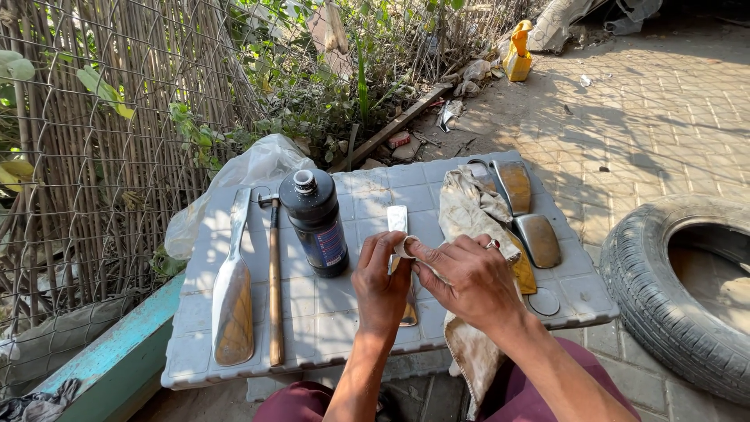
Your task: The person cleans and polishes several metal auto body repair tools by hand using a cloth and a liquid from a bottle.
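Between the two hands, over the grey plastic board (328, 328), a small pale piece (404, 248) is pinched; the left hand (381, 283) closes thumb and finger on it, the right hand (467, 280) grips its other edge; under them lies a flat metal blade (398, 220); left of the left hand stands a dark bottle (316, 223), capped and seemingly untouched; beyond it a hammer (274, 281); under the right wrist a stained rag (469, 211)

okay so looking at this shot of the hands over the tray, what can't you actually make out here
Head view only:
- Small pale piece: pinched between left hand and right hand, fingers cover most of it.
- Flat metal tool: its lower half is behind both hands.
- Tyre: cut off by the right edge.
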